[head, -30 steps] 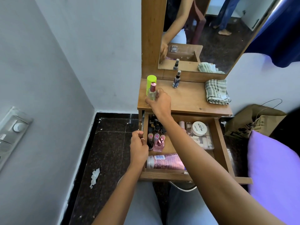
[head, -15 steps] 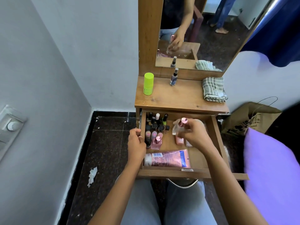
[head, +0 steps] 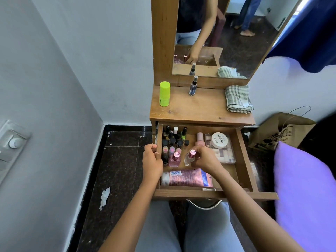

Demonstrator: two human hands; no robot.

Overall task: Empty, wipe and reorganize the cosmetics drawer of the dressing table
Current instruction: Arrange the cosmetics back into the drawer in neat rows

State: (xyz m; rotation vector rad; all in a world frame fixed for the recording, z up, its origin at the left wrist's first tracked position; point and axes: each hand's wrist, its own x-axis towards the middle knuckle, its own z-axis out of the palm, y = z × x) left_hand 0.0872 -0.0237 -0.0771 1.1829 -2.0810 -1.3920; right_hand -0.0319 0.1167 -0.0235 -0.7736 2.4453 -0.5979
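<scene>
My left hand grips the left wall of the drawer; my right hand pinches the clear pink-capped bottle at frame center.

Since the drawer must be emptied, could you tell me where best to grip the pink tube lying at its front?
Probably across the middle of the pink tube, coming from above: it lies flat along the front wall of the drawer, so only its top is free, and the right hand is over its right end.
</scene>
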